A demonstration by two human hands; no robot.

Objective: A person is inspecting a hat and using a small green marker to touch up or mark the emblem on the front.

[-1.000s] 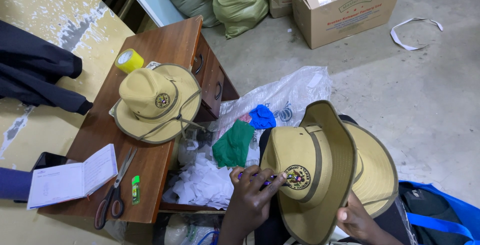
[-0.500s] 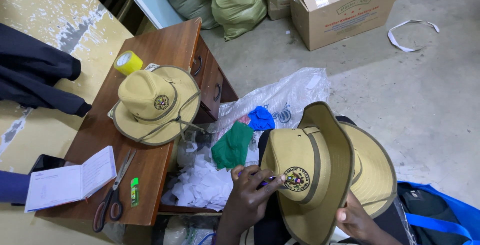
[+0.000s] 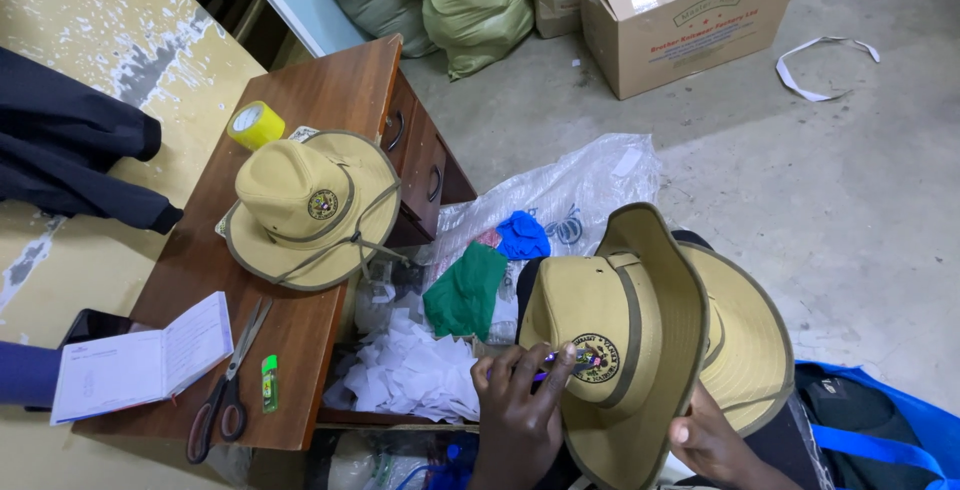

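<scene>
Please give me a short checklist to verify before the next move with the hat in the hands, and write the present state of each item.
1. Left hand holds a thin purple tool at the badge: ok.
2. Right hand grips the brim of the held hat: ok.
3. Badge faces the camera: ok.
4. Tool tip touching the badge: cannot tell.
5. Scissors lie on the wooden table, apart from both hands: ok.
6. Second hat rests flat on the table: ok.

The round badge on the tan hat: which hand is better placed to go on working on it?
Probably the left hand: its fingertips are beside the badge and pinch a small purple tool. The right hand grips the brim of the tan hat, steadying it.
</scene>
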